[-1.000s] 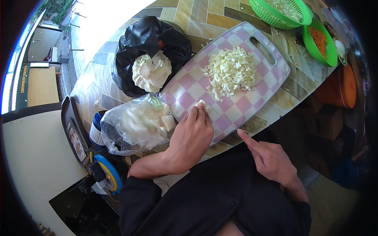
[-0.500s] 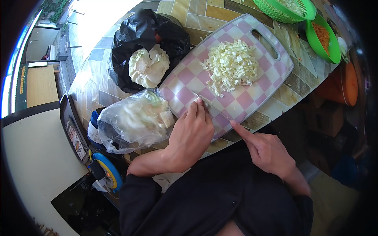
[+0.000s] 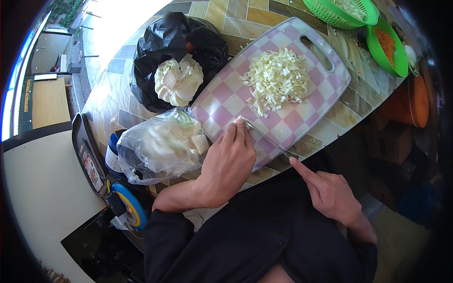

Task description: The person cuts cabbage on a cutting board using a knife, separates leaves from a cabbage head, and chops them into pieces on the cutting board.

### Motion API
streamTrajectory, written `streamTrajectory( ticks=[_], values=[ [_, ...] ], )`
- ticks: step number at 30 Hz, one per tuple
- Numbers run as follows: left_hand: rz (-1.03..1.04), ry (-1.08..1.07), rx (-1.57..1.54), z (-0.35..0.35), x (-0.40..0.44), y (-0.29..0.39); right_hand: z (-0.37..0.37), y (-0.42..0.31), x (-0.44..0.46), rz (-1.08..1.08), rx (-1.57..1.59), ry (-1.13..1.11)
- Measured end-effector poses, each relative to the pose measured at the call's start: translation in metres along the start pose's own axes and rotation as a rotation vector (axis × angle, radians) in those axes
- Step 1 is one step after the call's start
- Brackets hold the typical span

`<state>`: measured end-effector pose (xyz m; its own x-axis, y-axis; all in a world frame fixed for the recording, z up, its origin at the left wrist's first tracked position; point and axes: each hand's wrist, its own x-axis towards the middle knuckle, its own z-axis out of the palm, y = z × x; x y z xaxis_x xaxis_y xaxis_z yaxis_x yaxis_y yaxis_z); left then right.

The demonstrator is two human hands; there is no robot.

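Observation:
My left hand (image 3: 230, 158) presses its bunched fingertips on a small pale piece of cabbage (image 3: 240, 119) on the pink-and-white checkered cutting board (image 3: 219, 101). Against those fingertips lies the thin blade of a knife (image 3: 267, 137). My right hand (image 3: 330, 191) grips the knife beyond the board's near edge, its index finger stretched along the top; the handle is hidden inside the hand. Farther up the board sits a heap of chopped cabbage (image 3: 278, 80).
Left of the board are a black plastic bag (image 3: 153, 45) with a cabbage head (image 3: 178, 80) on it and a clear bag (image 3: 160, 146) of cabbage. A green colander (image 3: 330, 16) and a green bowl (image 3: 399, 59) of shredded orange food stand at the far right.
My right hand has moved to the right and slightly toward my body, drawing the knife back so its tip is now by the left fingertips. My left hand has barely moved.

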<state>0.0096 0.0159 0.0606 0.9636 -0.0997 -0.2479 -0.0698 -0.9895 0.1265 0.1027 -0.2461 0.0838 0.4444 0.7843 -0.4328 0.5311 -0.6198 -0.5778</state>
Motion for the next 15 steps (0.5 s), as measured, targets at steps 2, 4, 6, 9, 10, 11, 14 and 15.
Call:
streamTrajectory(
  ticks=[2,4,6,9,10,11,14,15],
  values=[
    [-0.012,0.010,-0.029,0.001,-0.001,0.000,-0.002,-0.003,0.000,0.012,-0.005,-0.006],
    [-0.012,0.002,-0.019,0.002,-0.002,0.000,0.000,-0.003,0.007,-0.012,0.006,0.011],
    [-0.002,0.003,-0.014,0.000,0.000,-0.002,0.006,-0.002,0.016,-0.039,0.014,0.060],
    [0.020,0.006,-0.010,-0.003,-0.002,-0.004,0.009,0.000,0.032,-0.086,0.062,0.158],
    [0.026,0.008,-0.006,-0.006,-0.001,-0.005,0.009,0.001,0.036,-0.101,0.098,0.181],
    [0.030,0.011,-0.002,-0.007,-0.002,-0.005,0.010,0.001,0.037,-0.118,0.133,0.203],
    [0.012,0.036,-0.003,-0.001,-0.003,-0.008,-0.003,-0.005,0.029,-0.111,0.163,0.132],
    [0.007,0.048,-0.001,-0.002,-0.004,-0.008,-0.004,-0.005,0.025,-0.110,0.162,0.124]
  ],
)
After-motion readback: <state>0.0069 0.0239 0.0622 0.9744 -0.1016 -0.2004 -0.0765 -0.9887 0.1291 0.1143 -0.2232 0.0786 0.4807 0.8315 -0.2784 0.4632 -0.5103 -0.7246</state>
